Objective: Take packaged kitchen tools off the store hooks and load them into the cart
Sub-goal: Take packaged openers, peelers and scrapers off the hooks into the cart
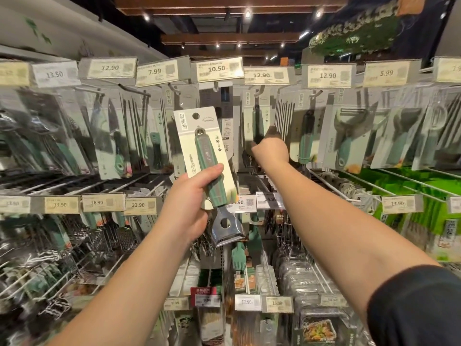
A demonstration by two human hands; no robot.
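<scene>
Your left hand [189, 196] grips one carded peeler [209, 158], off its hook. Your right hand [270, 148] pinches a hanging package [257, 116]. No cart visible; loading remains.

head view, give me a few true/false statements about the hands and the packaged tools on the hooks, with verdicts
1. The left hand grips a carded tool with a green handle. True.
2. That tool hangs on its hook. False: it is off the hook, held in front of the display.
3. The right hand reaches into the packages under the 12.90 tag. True.
4. The right hand carries a package clear of the rack. False: it is among the hanging packages, and its fingers are hidden.
5. The tag above the held tool reads 5.99. False: the tag there reads 10.50.
</scene>
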